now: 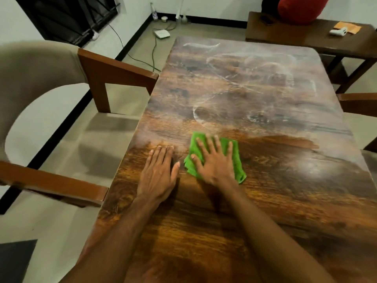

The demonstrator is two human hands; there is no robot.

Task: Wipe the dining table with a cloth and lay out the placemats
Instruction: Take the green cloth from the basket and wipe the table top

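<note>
A green cloth (237,160) lies on the dark wooden dining table (255,99), near its middle. My right hand (214,162) presses flat on the cloth with the fingers spread and straight. My left hand (158,172) rests flat on the bare wood just left of the cloth, fingers together. The far half of the table top shows pale dusty smears and swirl marks; the near half looks darker and cleaner. No placemats are in view.
A cushioned wooden chair (98,82) stands at the table's left side, another chair's arm (357,99) at the right. A second brown table (306,35) stands beyond, with a white device (338,30) and orange paper. Cables and a white box (162,34) lie on the floor.
</note>
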